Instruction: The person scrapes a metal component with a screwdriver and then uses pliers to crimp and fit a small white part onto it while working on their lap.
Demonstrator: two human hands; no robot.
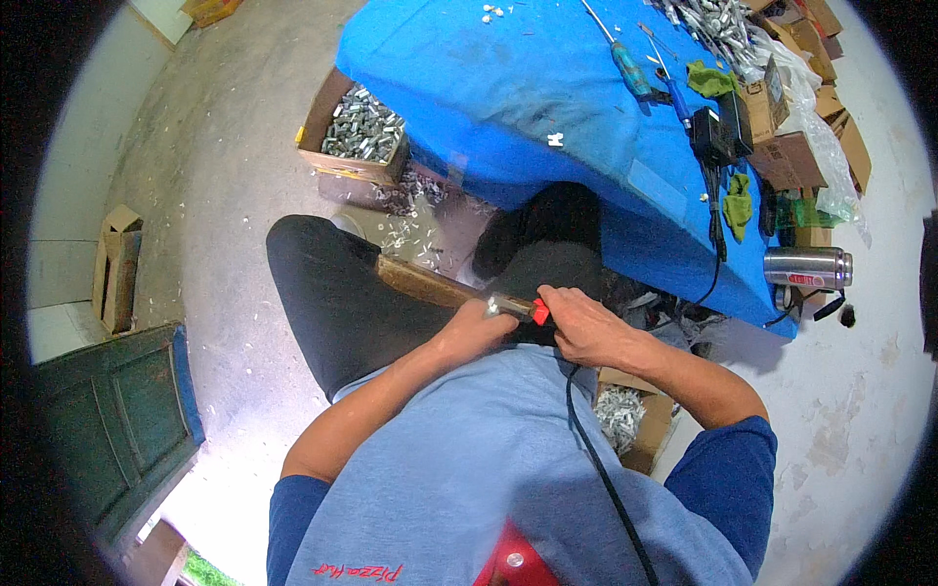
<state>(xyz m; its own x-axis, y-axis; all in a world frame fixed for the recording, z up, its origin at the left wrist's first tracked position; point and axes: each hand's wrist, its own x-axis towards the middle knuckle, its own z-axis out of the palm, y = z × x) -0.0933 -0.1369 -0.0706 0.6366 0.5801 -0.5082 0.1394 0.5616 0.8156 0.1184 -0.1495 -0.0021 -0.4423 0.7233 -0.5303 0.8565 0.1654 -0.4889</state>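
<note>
Just beyond both hands, the blue-covered worktop (pixel 508 88) ends at the knees, leaving only lap room. The left hand (pixel 477 327) closes its grip around a small metal piece (pixel 506 306); the right hand (pixel 584 327) pinches a red-handled tool (pixel 538 312) against it. A wooden board (pixel 422 281) lies across the thighs, left of the grip. Concrete floor (pixel 225 146) spreads leftward, with a cardboard box of metal parts (pixel 360 127).

The left hand (pixel 476 327) and the right hand (pixel 583 327) cover most of the small metal part with a red tip (pixel 528 311), and the boxes (pixel 811 29) are cut off at the top edge.
</note>
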